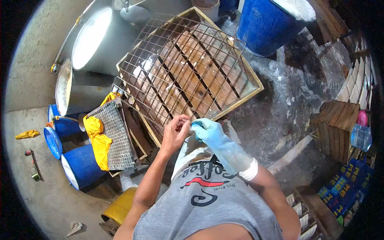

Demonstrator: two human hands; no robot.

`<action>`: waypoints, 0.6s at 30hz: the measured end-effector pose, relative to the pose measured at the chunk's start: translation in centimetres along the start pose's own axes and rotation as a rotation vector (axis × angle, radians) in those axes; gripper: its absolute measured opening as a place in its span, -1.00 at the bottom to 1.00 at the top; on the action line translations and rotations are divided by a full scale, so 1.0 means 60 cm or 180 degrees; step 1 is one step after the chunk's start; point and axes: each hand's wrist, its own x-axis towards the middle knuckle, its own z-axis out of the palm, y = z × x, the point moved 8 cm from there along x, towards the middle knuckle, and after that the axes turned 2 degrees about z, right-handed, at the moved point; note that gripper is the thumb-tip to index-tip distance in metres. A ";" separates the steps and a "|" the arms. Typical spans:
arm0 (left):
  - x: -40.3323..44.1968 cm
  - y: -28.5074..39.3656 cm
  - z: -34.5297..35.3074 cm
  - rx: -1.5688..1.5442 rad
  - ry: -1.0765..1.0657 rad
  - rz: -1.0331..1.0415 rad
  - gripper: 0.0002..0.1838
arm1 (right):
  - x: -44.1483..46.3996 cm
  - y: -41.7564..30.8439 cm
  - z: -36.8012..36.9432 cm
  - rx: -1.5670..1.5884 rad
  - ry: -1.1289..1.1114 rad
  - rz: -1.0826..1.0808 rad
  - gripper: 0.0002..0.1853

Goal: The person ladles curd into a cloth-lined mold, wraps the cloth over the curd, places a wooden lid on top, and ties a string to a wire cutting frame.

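My left hand (176, 134) is bare, its thumb and fingertips pinched together in front of my waist. My right hand (210, 135) wears a light blue rubber glove (232, 154) that reaches the wrist, with a white cuff. The gloved fingers are curled closed right beside the left fingertips. A small bit of brighter blue shows at the right fingertips; what either hand pinches is too small to make out. Just beyond both hands lies a wire grid (172, 68) over a wooden frame (256, 90) with wet wooden slats.
Metal drums (132, 44) stand at the upper left. A blue barrel (260, 28) with white contents is at the upper right. To the left are a mesh panel (116, 136), a yellow cloth (98, 138) and a blue drum (82, 166). Stacked wood (338, 128) is on the right.
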 end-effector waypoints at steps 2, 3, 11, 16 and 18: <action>-0.008 -0.065 0.012 -0.0623 0.0180 -0.0949 -0.77 | 0.001 0.002 -0.017 -0.0275 0.0198 0.0247 -0.70; -0.012 -0.080 0.005 -0.0417 0.0377 -0.0986 -0.70 | 0.002 -0.003 -0.021 -0.0342 0.0188 0.0243 -0.70; -0.040 -0.157 0.046 -0.1280 -0.0498 -0.2004 -0.48 | 0.025 -0.072 -0.020 -0.3380 0.0633 0.0040 -0.66; -0.041 -0.173 0.066 -0.1693 -0.0768 -0.2088 -0.43 | 0.067 -0.056 0.013 -0.4112 0.0129 0.0423 -0.64; -0.042 -0.173 0.058 -0.1740 -0.0725 -0.2045 -0.39 | 0.082 -0.042 0.009 -0.3538 0.0010 0.0429 -0.64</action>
